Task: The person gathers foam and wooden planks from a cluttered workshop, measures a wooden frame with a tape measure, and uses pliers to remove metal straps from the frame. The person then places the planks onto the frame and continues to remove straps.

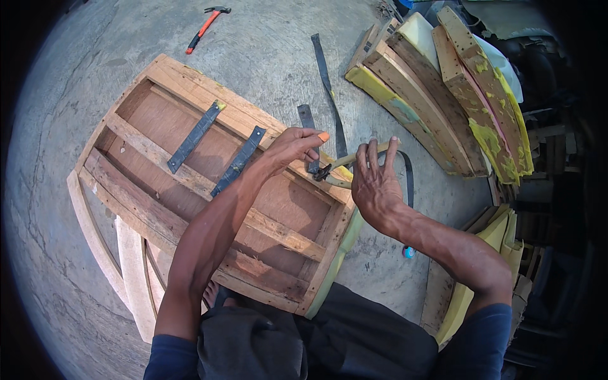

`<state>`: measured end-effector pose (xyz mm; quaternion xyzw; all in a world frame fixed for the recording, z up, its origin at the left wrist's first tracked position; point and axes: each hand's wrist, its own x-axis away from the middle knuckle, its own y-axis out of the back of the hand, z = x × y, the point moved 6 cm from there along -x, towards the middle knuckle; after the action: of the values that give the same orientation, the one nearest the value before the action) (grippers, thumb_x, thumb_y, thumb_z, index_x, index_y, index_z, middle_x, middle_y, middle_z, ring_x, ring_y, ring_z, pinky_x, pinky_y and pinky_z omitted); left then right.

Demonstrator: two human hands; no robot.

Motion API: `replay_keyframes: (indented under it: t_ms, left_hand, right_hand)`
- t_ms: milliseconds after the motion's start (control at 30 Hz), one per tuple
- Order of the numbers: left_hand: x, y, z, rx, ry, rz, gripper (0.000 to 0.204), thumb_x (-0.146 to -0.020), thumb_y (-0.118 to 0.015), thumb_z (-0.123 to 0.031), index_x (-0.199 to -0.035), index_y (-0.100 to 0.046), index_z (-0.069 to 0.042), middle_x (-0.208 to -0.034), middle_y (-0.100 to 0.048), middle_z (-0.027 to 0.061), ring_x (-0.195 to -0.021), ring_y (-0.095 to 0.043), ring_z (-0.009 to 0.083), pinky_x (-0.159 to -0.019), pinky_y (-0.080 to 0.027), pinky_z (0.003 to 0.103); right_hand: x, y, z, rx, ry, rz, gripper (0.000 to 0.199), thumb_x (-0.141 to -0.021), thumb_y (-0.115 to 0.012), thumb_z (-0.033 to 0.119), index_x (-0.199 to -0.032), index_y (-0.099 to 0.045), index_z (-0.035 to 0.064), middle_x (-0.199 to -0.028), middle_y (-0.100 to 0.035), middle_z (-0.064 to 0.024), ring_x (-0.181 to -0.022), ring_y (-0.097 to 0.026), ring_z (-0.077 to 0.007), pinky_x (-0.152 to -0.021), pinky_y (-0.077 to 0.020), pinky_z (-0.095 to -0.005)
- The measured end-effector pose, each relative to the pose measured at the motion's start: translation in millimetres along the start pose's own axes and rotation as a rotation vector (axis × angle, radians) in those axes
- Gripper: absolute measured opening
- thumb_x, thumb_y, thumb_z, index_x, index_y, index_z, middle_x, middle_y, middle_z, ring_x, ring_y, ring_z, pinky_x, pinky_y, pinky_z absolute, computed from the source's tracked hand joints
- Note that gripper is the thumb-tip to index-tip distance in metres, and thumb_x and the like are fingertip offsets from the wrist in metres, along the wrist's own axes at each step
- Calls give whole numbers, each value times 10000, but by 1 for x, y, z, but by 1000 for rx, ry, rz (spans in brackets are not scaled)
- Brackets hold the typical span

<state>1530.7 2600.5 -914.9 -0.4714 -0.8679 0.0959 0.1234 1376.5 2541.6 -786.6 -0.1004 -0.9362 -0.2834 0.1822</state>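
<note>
My right hand [379, 190] is wrapped round the yellowish handles of a pair of pincers [339, 176]. The dark jaws of the pincers are at the edge of a wooden frame [168, 73], by the lower end of a short black strap [306, 120]. Just left of the jaws, my left hand [288, 151] hovers over the frame with finger and thumb apart; one fingertip has an orange covering. Two other short black straps, one [196, 136] farther left and one [239, 162] nearer my left hand, cross the frame's slats. The frame lies tilted before my knees, its thin brown panel showing between slats.
A claw hammer [206, 28] with an orange and black handle lies on the concrete floor. One long black strap [326, 76] stretches beyond the frame. Padded wooden pieces [418, 101] are stacked at the right. Curved pale boards [133, 272] lie at the left, under the frame.
</note>
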Motion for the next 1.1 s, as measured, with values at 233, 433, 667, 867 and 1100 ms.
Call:
replay_keyframes:
  t_ms: [233, 433, 667, 867, 1100]
  left_hand:
    - [9, 6, 1, 55, -5, 27, 621, -1038, -596, -432, -1386, -569, 82, -1176, -594, 99, -924, -638, 129, -872, -532, 290]
    - [6, 11, 8, 146, -18, 30, 599, -1056, -567, -396, -1412, -550, 85, -1158, -599, 113, -868, -636, 131, -827, -538, 302]
    - [-10, -3, -2, 39, 47, 16, 557, -1010, -594, -407, -1337, -631, 42, -922, -604, 74, -745, -611, 130, -728, -512, 303]
    - [-9, -9, -14, -25, 36, -23, 630, -961, -628, -513, -1280, -678, 27, -777, -591, 52, -704, -590, 143, -699, -485, 318]
    - [18, 0, -15, 199, -28, 16, 603, -1063, -541, -455, -1326, -608, 82, -1088, -609, 93, -877, -615, 144, -811, -507, 297]
  right_hand:
    - [-32, -14, -24, -52, -2, -164, 180, -980, -579, 213, -1042, -619, 49, -1000, -633, -96, -955, -658, -251, -796, -497, -455]
    - [-25, -69, -35, -516, -41, -157, 165, -951, -576, 179, -933, -611, 18, -833, -691, -171, -765, -733, -323, -683, -574, -460]
    - [-5, -127, -7, -771, -199, -230, 209, -875, -676, 183, -959, -590, 12, -818, -703, -222, -712, -739, -387, -597, -578, -511]
    - [5, -165, 55, -1057, -374, -124, 239, -869, -666, 206, -976, -586, 9, -855, -716, -257, -760, -724, -466, -733, -579, -555]
    - [19, -147, 36, -956, -354, -272, 323, -885, -632, 188, -1151, -530, 36, -1033, -666, -204, -998, -686, -390, -803, -536, -574]
